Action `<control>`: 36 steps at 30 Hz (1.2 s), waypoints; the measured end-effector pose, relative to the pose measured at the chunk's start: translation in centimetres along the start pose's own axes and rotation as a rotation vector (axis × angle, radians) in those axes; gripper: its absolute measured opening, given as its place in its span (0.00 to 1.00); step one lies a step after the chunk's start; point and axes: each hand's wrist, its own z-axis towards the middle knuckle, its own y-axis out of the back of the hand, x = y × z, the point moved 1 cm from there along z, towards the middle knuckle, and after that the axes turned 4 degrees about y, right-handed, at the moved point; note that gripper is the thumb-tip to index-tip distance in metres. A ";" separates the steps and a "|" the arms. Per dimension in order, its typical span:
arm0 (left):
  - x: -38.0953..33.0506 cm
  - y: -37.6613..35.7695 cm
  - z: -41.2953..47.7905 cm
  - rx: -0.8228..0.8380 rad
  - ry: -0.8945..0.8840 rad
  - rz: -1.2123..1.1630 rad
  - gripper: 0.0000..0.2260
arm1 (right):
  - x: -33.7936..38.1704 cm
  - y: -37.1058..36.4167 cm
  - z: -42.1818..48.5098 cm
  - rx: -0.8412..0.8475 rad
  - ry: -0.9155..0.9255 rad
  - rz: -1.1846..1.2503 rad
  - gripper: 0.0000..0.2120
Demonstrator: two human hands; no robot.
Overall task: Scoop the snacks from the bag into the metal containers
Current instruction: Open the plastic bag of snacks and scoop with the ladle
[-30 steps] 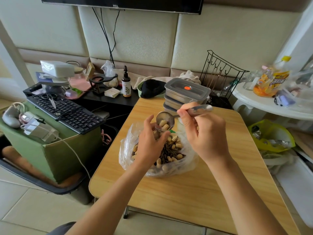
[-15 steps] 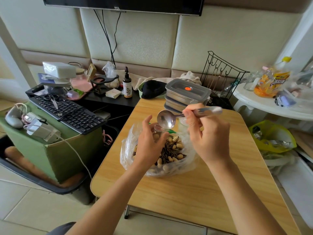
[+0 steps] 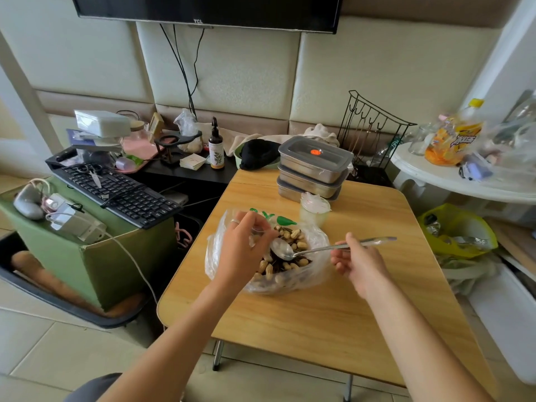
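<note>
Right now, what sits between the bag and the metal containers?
A small cup with a white covered top stands on the table between the bag and the containers, seen in the head view.

Tan peanuts in clear bag, grey containers, yellow-wood table.

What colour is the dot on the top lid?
The dot is orange; head view shows it.

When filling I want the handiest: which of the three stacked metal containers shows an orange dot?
The top container: its lid bears the orange dot; the middle container and bottom container have covered lids.
</note>
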 end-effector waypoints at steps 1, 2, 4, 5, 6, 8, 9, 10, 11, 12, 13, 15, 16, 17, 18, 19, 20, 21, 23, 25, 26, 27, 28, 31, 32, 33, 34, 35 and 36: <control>0.0 0.0 -0.1 -0.002 -0.007 0.011 0.07 | -0.6 0.0 -0.1 0.010 -0.049 0.027 0.13; 0.0 0.0 -0.3 -0.004 -0.016 0.024 0.08 | -1.2 0.1 -0.1 0.022 -0.087 0.034 0.12; 0.1 -0.2 -0.7 -0.006 -0.046 0.045 0.09 | -2.0 0.5 -0.1 0.049 -0.110 0.024 0.12; 0.1 -0.3 -0.8 -0.004 -0.064 0.050 0.10 | -2.2 0.8 -0.1 0.064 -0.100 0.003 0.14; 0.1 -0.4 -1.0 -0.003 -0.080 0.052 0.10 | -2.2 1.0 -0.1 0.078 -0.082 -0.032 0.16; 0.2 -0.7 -1.1 -0.003 -0.095 0.057 0.11 | -1.3 1.3 -0.9 0.115 -0.053 -0.176 0.22; 0.2 -0.8 -1.2 -0.003 -0.091 0.054 0.11 | -0.7 1.4 -1.5 0.146 -0.043 -0.288 0.26; 0.1 -0.9 -1.2 -0.003 -0.081 0.045 0.12 | 0.0 1.5 -2.1 0.189 -0.040 -0.415 0.28; 0.1 -1.0 -1.2 -0.001 -0.071 0.035 0.12 | 0.6 1.4 -2.8 0.246 -0.036 -0.525 0.30; 0.1 -1.1 -1.1 -0.001 -0.065 0.030 0.12 | 1.1 1.3 -3.4 0.299 -0.014 -0.615 0.29; 0.0 -1.2 -1.1 -0.001 -0.061 0.030 0.12 | 1.6 1.0 -4.0 0.334 0.047 -0.669 0.28; -0.2 -1.2 -0.9 -0.001 -0.058 0.030 0.12 | 2.1 -0.2 -4.7 0.355 0.348 -0.702 0.20; -0.3 -1.2 -0.8 -0.002 -0.061 0.027 0.12 | 2.4 -0.8 -4.9 0.353 0.559 -0.712 0.13; -0.4 -1.2 -0.7 -0.004 -0.066 0.028 0.13 | 2.6 -1.5 -5.3 0.388 0.717 -0.693 0.04; -0.4 -1.2 -0.7 -0.004 -0.071 0.033 0.13 | 2.7 -2.2 -5.4 0.463 0.816 -0.683 0.08; -0.5 -1.2 -0.6 0.000 -0.080 0.040 0.12 | 2.7 -2.8 -5.5 0.547 0.868 -0.695 0.14; -0.5 -1.1 -0.6 0.005 -0.092 0.043 0.12 | 2.6 -3.4 -5.5 0.609 0.876 -0.734 0.17; -0.5 -1.0 -0.5 0.010 -0.104 0.046 0.12 | 2.7 -3.8 -5.5 0.633 0.881 -0.778 0.16; -0.5 -0.4 -0.3 0.035 -0.105 0.067 0.12 | 2.9 -4.4 -5.2 0.596 0.923 -0.863 0.09; -0.3 0.3 0.2 0.079 -0.107 0.134 0.14 | 3.5 -4.5 -4.6 0.562 0.929 -0.928 0.02; -0.1 0.6 0.3 0.104 -0.117 0.164 0.15 | 3.6 -4.5 -4.3 0.587 0.926 -0.940 0.01; 0.0 1.0 0.4 0.133 -0.132 0.180 0.16 | 3.8 -4.6 -4.1 0.623 0.933 -0.943 0.01; 0.1 1.3 0.4 0.164 -0.145 0.188 0.17 | 3.8 -4.7 -4.1 0.657 0.941 -0.954 0.02; -0.2 2.5 0.3 0.221 -0.169 0.212 0.22 | 3.8 -5.1 -4.3 0.677 0.977 -0.965 0.06; -0.3 2.8 0.3 0.217 -0.183 0.218 0.21 | 4.0 -5.1 -4.5 0.660 1.003 -0.931 0.07; -0.5 3.2 0.3 0.207 -0.200 0.213 0.19 | 4.2 -5.1 -4.7 0.643 1.024 -0.891 0.07; -0.6 3.6 0.4 0.195 -0.220 0.199 0.15 | 4.6 -5.0 -4.9 0.632 1.043 -0.857 0.07; -0.7 3.9 0.5 0.186 -0.242 0.183 0.10 | 4.9 -4.9 -5.1 0.625 1.063 -0.837 0.07; -0.8 4.1 0.6 0.179 -0.263 0.175 0.07 | 5.2 -4.8 -5.2 0.615 1.083 -0.844 0.07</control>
